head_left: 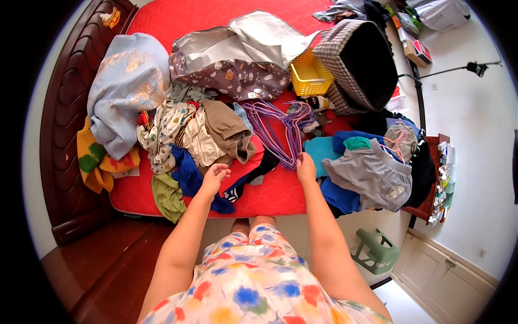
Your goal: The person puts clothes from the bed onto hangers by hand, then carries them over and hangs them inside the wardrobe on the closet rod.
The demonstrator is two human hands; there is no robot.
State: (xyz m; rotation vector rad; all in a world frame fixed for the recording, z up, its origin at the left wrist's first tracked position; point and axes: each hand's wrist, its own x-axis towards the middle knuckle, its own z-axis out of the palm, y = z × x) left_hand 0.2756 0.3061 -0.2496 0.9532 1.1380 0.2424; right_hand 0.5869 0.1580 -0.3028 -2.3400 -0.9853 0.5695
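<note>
My left hand (216,176) hovers over the near edge of the clothes pile, fingers loosely bent and apart, holding nothing. Below and beside it lie a blue garment (187,171), a red garment (253,156) and brown shorts (224,127). Farther right, my right hand (306,167) has its fingers closed at the near end of a bundle of purple hangers (295,135); the fingertips appear to pinch one hanger, though the grip is partly hidden. Right of that hand sits a folded stack with grey shorts (372,175) on top and a turquoise garment (322,153) beside them.
A red mattress (270,198) carries everything, beside a dark wooden headboard (67,119). Farther back are a silver-lined storage bag (232,70), a yellow basket (311,75) and a checked storage box (345,59). A light blue quilt (127,81) lies left. A green stool (376,252) stands right.
</note>
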